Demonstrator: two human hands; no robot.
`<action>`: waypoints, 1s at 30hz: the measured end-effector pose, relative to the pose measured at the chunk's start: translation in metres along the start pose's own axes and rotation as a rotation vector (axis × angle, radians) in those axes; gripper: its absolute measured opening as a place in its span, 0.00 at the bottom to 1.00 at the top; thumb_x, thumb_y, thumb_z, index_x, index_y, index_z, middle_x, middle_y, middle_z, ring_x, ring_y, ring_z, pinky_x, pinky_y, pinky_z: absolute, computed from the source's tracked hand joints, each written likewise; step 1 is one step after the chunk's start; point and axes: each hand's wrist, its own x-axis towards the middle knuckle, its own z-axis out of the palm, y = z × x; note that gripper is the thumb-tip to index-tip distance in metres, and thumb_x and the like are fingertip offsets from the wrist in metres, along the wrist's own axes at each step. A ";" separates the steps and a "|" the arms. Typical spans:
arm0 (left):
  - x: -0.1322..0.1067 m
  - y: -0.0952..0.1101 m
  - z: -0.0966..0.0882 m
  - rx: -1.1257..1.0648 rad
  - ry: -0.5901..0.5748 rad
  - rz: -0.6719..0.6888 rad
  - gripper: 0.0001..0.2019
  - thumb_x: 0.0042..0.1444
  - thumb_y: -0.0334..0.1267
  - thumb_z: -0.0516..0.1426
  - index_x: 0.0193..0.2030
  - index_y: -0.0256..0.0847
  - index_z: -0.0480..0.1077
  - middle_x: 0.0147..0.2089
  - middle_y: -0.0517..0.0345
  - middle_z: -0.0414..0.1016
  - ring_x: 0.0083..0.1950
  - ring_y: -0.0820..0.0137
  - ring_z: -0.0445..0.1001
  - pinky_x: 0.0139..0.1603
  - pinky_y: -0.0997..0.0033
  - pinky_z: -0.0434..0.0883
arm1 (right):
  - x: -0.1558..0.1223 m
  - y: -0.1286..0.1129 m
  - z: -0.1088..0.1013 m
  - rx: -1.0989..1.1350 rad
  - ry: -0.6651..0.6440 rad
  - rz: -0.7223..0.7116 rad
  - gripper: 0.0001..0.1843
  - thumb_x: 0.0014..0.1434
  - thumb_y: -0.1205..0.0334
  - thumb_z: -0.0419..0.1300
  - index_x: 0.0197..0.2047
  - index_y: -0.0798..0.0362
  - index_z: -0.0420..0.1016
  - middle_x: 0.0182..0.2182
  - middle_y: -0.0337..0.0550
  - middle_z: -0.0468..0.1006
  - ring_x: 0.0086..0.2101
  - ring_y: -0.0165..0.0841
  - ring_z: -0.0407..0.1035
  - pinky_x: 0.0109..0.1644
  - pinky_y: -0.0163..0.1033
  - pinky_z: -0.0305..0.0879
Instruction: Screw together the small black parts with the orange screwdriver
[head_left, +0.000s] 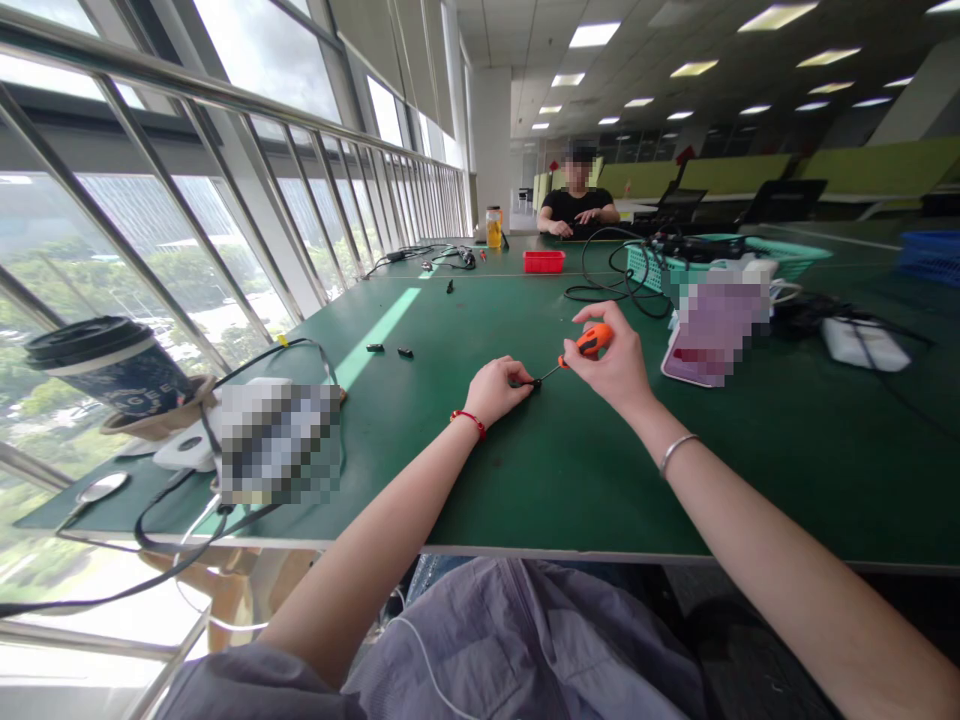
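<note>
"What does the head view give you of the room?"

"I have a dark green surface (592, 480), its near edge in front of my lap. On my left a railing (300, 118) runs along tall windows, with trees outside. Rows of ceiling lights (595, 35) recede overhead, and across from me sits another person (576, 208) in a black top."

"Materials and shapes?"

"The railing is shiny round metal. At my left stands a paper cup (124, 375) with a black ridged lid. Farther off I see a shallow red plastic tray (544, 263), a bottle (493, 228) of yellow liquid and a mint-green lattice basket (646, 266) heaped with black cables. Two loose black pieces (405, 353), short and narrow, lie left of my hands. Closer on the right is a pinkish slab (701, 335), blurred out in part."

"And your hands?"

"Both forearms reach forward and converge. My left hand (496, 392), red bracelet (469, 421) at the wrist, has its grip pinched nearly closed on a small black piece (536, 384), just over the middle of the surface. My right hand (611, 358), with a silver bangle (675, 453), curls its grip around the orange handle of a screwdriver (596, 340), index finger arched. The thin shaft slants down-left to that piece."

"Tip seated in it?"

"Too small; I can't tell."
</note>
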 end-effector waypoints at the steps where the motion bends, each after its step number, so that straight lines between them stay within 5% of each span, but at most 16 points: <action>1: 0.000 0.000 0.000 -0.003 0.000 0.000 0.03 0.49 0.35 0.60 0.28 0.40 0.75 0.34 0.58 0.74 0.36 0.70 0.72 0.40 0.71 0.70 | 0.000 0.001 0.000 0.009 0.006 -0.001 0.15 0.45 0.61 0.61 0.38 0.48 0.64 0.23 0.34 0.66 0.23 0.30 0.63 0.29 0.37 0.62; 7: 0.000 0.000 0.001 -0.006 -0.001 0.001 0.02 0.48 0.34 0.60 0.28 0.40 0.75 0.34 0.58 0.74 0.36 0.70 0.73 0.39 0.71 0.70 | -0.001 0.004 0.000 -0.020 -0.002 -0.026 0.16 0.47 0.60 0.60 0.40 0.47 0.63 0.25 0.36 0.68 0.26 0.32 0.65 0.30 0.39 0.64; 12: 0.000 0.000 0.001 -0.015 0.006 0.004 0.03 0.48 0.35 0.60 0.27 0.39 0.74 0.34 0.59 0.74 0.35 0.70 0.73 0.38 0.71 0.69 | 0.001 -0.001 -0.001 -0.082 0.027 0.051 0.12 0.51 0.50 0.59 0.32 0.48 0.65 0.18 0.33 0.63 0.22 0.31 0.63 0.32 0.37 0.61; 25: 0.000 -0.001 0.001 -0.023 -0.008 0.006 0.02 0.48 0.34 0.60 0.28 0.39 0.74 0.34 0.58 0.74 0.35 0.71 0.72 0.39 0.71 0.70 | 0.000 0.004 -0.003 0.025 -0.029 -0.027 0.18 0.44 0.63 0.61 0.40 0.48 0.63 0.25 0.35 0.67 0.25 0.32 0.65 0.30 0.39 0.64; 30: 0.000 0.001 0.000 -0.017 -0.004 0.000 0.03 0.49 0.34 0.60 0.27 0.39 0.74 0.34 0.58 0.74 0.35 0.70 0.73 0.39 0.71 0.70 | 0.001 0.002 -0.004 -0.050 0.007 0.021 0.10 0.51 0.53 0.59 0.34 0.48 0.64 0.20 0.33 0.64 0.22 0.31 0.62 0.31 0.38 0.61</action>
